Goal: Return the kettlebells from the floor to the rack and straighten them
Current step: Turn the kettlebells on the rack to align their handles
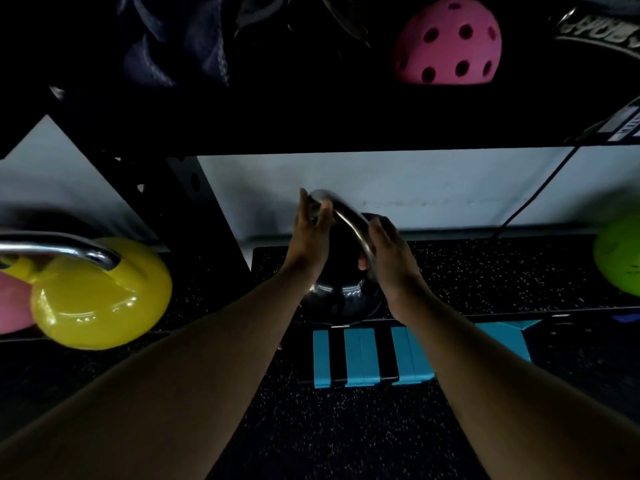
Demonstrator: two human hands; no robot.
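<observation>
A black kettlebell (337, 297) with a steel handle (349, 225) sits on the speckled lower shelf of the rack (485, 271), in the middle of the view. My left hand (310, 235) presses the far end of the handle, fingers mostly extended. My right hand (388, 251) cups the near end of the handle. A yellow kettlebell (100, 296) with a chrome handle stands on the shelf at the left, with a pink one (12, 306) behind it at the edge. A green kettlebell (620, 254) shows at the far right.
A dark rack upright (194, 209) stands between the yellow and black kettlebells. A blue-and-black striped label (367, 355) hangs on the shelf's front edge. The upper shelf (311, 126) holds a pink perforated ball (450, 43) and dark cloth. A black cable (540, 192) runs down the white wall.
</observation>
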